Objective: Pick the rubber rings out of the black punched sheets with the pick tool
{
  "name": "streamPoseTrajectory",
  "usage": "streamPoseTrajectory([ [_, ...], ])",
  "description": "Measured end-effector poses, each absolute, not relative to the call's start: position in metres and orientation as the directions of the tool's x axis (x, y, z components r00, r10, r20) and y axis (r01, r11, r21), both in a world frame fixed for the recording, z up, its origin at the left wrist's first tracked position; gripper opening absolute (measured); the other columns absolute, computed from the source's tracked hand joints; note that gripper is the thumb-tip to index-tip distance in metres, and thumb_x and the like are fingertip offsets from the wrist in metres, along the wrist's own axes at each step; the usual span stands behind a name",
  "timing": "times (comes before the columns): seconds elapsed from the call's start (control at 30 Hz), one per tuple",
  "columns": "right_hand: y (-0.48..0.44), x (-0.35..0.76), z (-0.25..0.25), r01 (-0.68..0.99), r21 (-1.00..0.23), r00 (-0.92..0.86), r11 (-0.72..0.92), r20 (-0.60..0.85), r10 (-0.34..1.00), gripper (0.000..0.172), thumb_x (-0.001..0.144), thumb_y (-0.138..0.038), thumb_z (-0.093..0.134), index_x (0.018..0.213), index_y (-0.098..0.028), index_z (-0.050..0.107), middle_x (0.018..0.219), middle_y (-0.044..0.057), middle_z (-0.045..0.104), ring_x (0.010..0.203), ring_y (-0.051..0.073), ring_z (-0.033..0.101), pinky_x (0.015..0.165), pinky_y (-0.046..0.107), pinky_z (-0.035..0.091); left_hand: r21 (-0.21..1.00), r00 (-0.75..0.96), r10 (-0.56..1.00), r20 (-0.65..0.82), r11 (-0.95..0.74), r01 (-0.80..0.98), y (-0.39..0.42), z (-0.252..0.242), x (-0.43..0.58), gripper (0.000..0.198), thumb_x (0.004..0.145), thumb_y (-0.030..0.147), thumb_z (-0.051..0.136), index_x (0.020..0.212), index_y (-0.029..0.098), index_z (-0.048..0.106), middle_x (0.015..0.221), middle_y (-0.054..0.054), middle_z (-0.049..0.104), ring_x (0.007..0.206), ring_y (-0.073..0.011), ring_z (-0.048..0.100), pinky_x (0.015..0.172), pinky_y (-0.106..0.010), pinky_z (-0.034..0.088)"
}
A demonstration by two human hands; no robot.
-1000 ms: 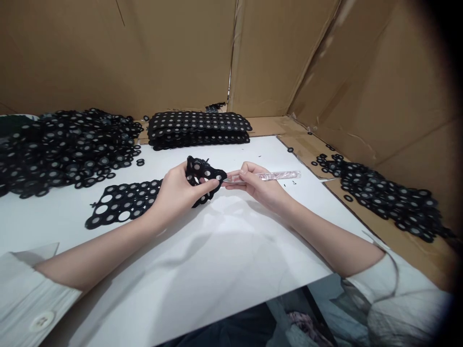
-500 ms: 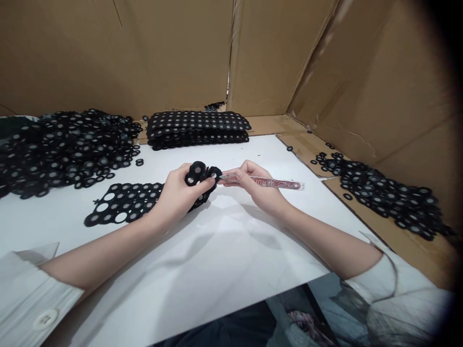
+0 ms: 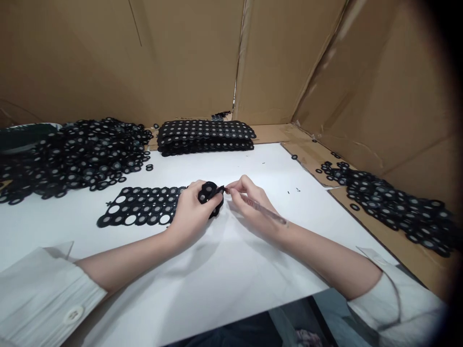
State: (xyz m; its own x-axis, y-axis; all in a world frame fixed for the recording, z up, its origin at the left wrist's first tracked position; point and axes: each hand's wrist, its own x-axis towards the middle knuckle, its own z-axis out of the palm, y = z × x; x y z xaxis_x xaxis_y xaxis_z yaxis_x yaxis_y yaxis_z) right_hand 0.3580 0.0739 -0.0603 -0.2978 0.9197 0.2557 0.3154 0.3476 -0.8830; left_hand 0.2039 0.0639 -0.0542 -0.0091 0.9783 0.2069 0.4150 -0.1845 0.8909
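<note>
My left hand [image 3: 193, 207] is closed on the right end of a black sheet of joined round pieces [image 3: 144, 205], which folds up between thumb and fingers. Most rounds have grey centres; several show white through open holes. The sheet's rest lies flat on the white tabletop, left of that hand. My right hand [image 3: 249, 200] is closed around a slim tool with a clear handle and red lettering [image 3: 269, 213]. Its fingertips meet the raised edge of the sheet by my left thumb. The tool's tip is hidden there, so its exact kind is unclear.
Loose black rounds form a large heap [image 3: 97, 154] at the left. Stacked black sheets [image 3: 206, 136] stand at the back, before cardboard walls [image 3: 173, 62]. Another pile of black pieces [image 3: 394, 207] lies on cardboard at the right. Small dark scraps [image 3: 298, 189] dot the white tabletop [image 3: 231, 270].
The view has shifted slightly. The tool's handle has swung down toward my right wrist, and the sheet's held end has turned. Small dark scraps now show right of my right hand.
</note>
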Motion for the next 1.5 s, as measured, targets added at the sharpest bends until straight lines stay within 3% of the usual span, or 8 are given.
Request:
streamPoseTrajectory([
  [0.4, 0.097, 0.379, -0.055, 0.251, -0.895, -0.105, 0.369, 0.354, 0.929, 0.019, 0.083, -0.037, 0.042, 0.073, -0.021, 0.037, 0.055, -0.005, 0.049, 0.052, 0.011, 0.050, 0.054, 0.024, 0.038, 0.871, 0.063, 0.975, 0.211, -0.217, 0.440, 0.068, -0.055, 0.199, 0.015, 0.071, 0.030, 0.054, 0.081, 0.019, 0.052, 0.077, 0.001, 0.057, 0.072, -0.0144, 0.053, 0.065, -0.026, 0.039],
  [0.57, 0.118, 0.401, -0.061, 0.714, -0.475, -0.246, 0.515, 0.518, 0.819, 0.016, 0.085, -0.032, 0.039, 0.076, -0.021, 0.047, 0.060, -0.001, 0.050, 0.055, 0.013, 0.045, 0.055, 0.026, 0.032, 0.821, 0.049, 0.969, 0.244, -0.233, 0.520, 0.066, -0.056, 0.199, 0.022, 0.069, 0.036, 0.058, 0.078, 0.020, 0.045, 0.070, 0.004, 0.053, 0.064, -0.0122, 0.048, 0.059, -0.024, 0.037],
  [0.77, 0.127, 0.402, -0.073, 0.872, -0.095, -0.440, 0.481, 0.280, 0.853, 0.030, 0.074, -0.002, 0.040, 0.096, -0.015, 0.057, 0.087, 0.011, 0.059, 0.081, 0.021, 0.052, 0.068, 0.030, 0.035, 0.777, 0.031, 0.963, 0.269, -0.236, 0.584, 0.067, -0.056, 0.199, 0.033, 0.065, 0.039, 0.064, 0.079, 0.021, 0.041, 0.070, 0.004, 0.052, 0.064, -0.0130, 0.049, 0.056, -0.024, 0.036],
  [0.9, 0.110, 0.394, -0.058, 0.793, -0.352, -0.357, 0.498, 0.395, 0.847, 0.025, 0.084, -0.017, 0.037, 0.102, -0.018, 0.055, 0.100, 0.010, 0.056, 0.091, 0.021, 0.051, 0.076, 0.033, 0.037, 0.747, -0.001, 0.943, 0.334, -0.264, 0.611, 0.068, -0.058, 0.199, 0.032, 0.066, 0.037, 0.063, 0.079, 0.021, 0.038, 0.071, 0.005, 0.049, 0.065, -0.0124, 0.048, 0.059, -0.025, 0.037],
  [1.07, 0.090, 0.383, -0.040, 0.383, -0.848, -0.601, 0.366, 0.072, 0.796, 0.024, 0.084, -0.036, 0.042, 0.073, -0.017, 0.053, 0.066, -0.001, 0.053, 0.053, 0.008, 0.046, 0.051, 0.022, 0.038, 0.733, -0.005, 0.921, 0.388, -0.306, 0.608, 0.073, -0.063, 0.197, 0.034, 0.068, 0.036, 0.061, 0.088, 0.021, 0.038, 0.082, 0.002, 0.050, 0.074, -0.0139, 0.050, 0.065, -0.026, 0.039],
  [1.27, 0.089, 0.374, -0.046, 0.245, -0.953, -0.516, 0.176, 0.025, 0.856, 0.021, 0.081, -0.032, 0.048, 0.068, -0.015, 0.050, 0.053, -0.004, 0.047, 0.045, 0.005, 0.041, 0.045, 0.019, 0.034, 0.482, 0.107, 0.765, 0.635, -0.501, 0.719, 0.070, -0.066, 0.193, 0.024, 0.074, 0.031, 0.056, 0.089, 0.020, 0.042, 0.087, -0.003, 0.049, 0.086, -0.0175, 0.047, 0.077, -0.032, 0.036],
  [1.37, 0.086, 0.369, -0.050, 0.196, -0.970, -0.491, 0.145, 0.031, 0.870, 0.021, 0.081, -0.032, 0.048, 0.067, -0.015, 0.048, 0.052, -0.004, 0.048, 0.047, 0.006, 0.045, 0.049, 0.020, 0.035, 0.383, 0.339, 0.761, 0.553, -0.594, 0.708, 0.063, -0.066, 0.196, 0.021, 0.073, 0.036, 0.057, 0.076, 0.020, 0.044, 0.072, 0.001, 0.051, 0.071, -0.0150, 0.046, 0.069, -0.030, 0.036],
  [1.5, 0.081, 0.363, -0.055, 0.153, -0.977, -0.486, 0.147, 0.055, 0.872, 0.022, 0.081, -0.030, 0.048, 0.065, -0.016, 0.044, 0.052, -0.004, 0.049, 0.051, 0.006, 0.048, 0.056, 0.022, 0.037, 0.424, 0.360, 0.816, 0.451, -0.551, 0.719, 0.057, -0.062, 0.201, 0.020, 0.077, 0.037, 0.049, 0.071, 0.019, 0.044, 0.067, 0.001, 0.052, 0.065, -0.0142, 0.045, 0.066, -0.028, 0.035],
])
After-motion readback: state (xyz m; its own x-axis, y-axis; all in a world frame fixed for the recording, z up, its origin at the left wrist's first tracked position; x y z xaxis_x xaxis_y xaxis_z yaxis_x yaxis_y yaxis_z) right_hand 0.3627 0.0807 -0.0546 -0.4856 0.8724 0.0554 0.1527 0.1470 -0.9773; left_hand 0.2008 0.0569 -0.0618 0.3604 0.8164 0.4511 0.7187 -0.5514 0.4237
